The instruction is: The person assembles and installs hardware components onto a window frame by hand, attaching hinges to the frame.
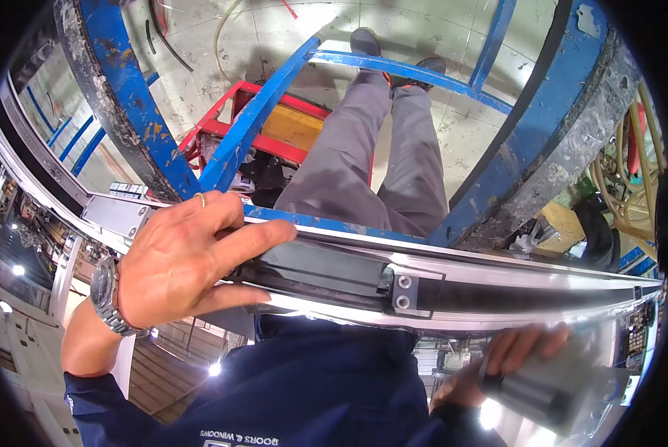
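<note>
My left hand (pixel 192 261), with a ring and a metal wristwatch (pixel 108 296), is closed over a long metal frame profile (pixel 543 277). Its index finger and thumb straddle a dark grey bar (pixel 319 272) lying in the profile's channel. At the bar's right end is a small bracket (pixel 404 292) with two round screw heads. Further right, a black strip (pixel 528 298) runs along the channel. My right hand (pixel 524 349), blurred, wraps round a dark grey tool with a rounded body (pixel 531 398), below the profile's right part. Motion hides the tool's exact kind.
Blue, paint-chipped stand legs (pixel 129 89) and crossbars (pixel 394 63) stand beyond the profile. A red frame with a yellow panel (pixel 297 127) sits on the floor, near my legs (pixel 341 156). Coiled hoses (pixel 621 179) and a yellowish block (pixel 560 227) lie at the right.
</note>
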A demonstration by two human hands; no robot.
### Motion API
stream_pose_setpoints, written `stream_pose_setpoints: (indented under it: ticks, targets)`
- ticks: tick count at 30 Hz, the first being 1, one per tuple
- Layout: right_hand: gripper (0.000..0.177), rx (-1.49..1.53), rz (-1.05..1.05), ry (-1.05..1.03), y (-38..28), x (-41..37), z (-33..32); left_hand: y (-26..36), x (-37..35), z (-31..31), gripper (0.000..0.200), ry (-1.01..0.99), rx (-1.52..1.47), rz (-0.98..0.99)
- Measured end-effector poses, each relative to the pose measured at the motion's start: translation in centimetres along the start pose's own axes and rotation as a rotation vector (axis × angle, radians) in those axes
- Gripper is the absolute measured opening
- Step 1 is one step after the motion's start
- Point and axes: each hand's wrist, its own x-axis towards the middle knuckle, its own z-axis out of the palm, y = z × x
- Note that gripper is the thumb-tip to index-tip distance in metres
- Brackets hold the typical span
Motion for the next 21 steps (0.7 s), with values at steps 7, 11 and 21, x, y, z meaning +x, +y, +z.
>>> stream_pose_setpoints:
  ticks: [7,11,21]
  targets:
    - [0.038,0.011,-0.019,-0.047,0.2,0.0,-0.2,-0.4,-0.5,-0.9,0.062,0.197,-0.144,-0.029]
    - [0.036,0.000,-0.010,-0.083,0.1,0.1,-0.6,0.2,-0.2,0.5,0.057,0.119,-0.211,-0.055]
    - [0.032,-0.021,-0.027,-0.098,0.3,0.0,-0.7,-0.9,-1.1,1.8,0.058,0.068,-0.200,-0.065]
